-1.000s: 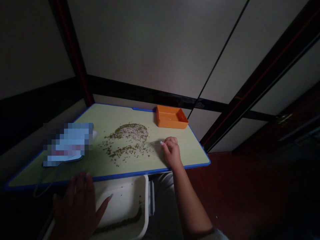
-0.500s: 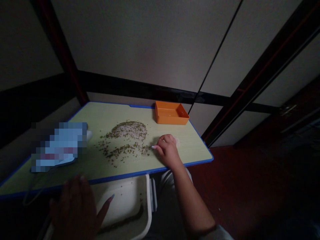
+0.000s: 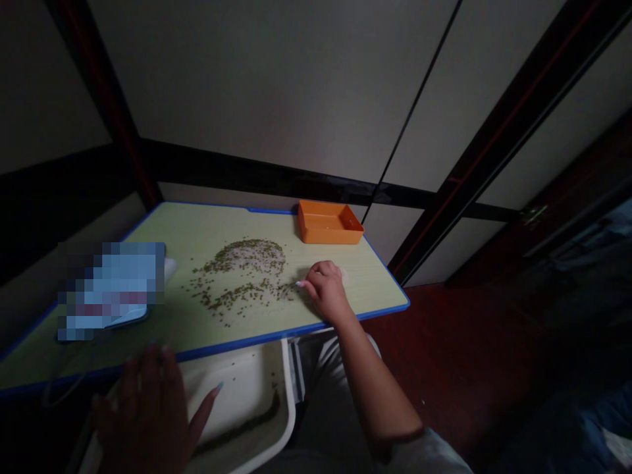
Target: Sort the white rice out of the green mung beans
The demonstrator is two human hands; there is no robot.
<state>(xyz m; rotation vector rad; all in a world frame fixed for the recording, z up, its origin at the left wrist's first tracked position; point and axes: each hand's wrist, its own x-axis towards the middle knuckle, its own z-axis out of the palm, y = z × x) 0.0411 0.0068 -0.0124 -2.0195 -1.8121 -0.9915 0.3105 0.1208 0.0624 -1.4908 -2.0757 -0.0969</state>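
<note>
My right hand (image 3: 326, 288) rests on the pale yellow table (image 3: 168, 230) with its fingers curled under and its thumb pointing left. What lies beneath the fingers is hidden. Just left of the thumb is a loose spread of small green beans (image 3: 241, 293) mixed with whitish grains. A denser heap of whitish grains and green beans (image 3: 251, 255) lies behind it. Beside the right hand's far side shows a small patch of pale grains (image 3: 344, 275). My left hand (image 3: 145, 408), dark and with fingers stretched out, is over the left part of a white bin (image 3: 289, 408) and holds nothing visible.
An orange open box (image 3: 330, 235) stands at the table's back right, near the panelled wall (image 3: 276, 85). On the left lies a blurred-out light blue object (image 3: 123, 283). Inside the white bin, below the table's blue front edge, is a band of dark small pieces (image 3: 247, 428).
The view has shifted slightly, so the table and box appear a little farther left. My right hand keeps its curled pose by the beans, and my left hand stays spread over the bin.
</note>
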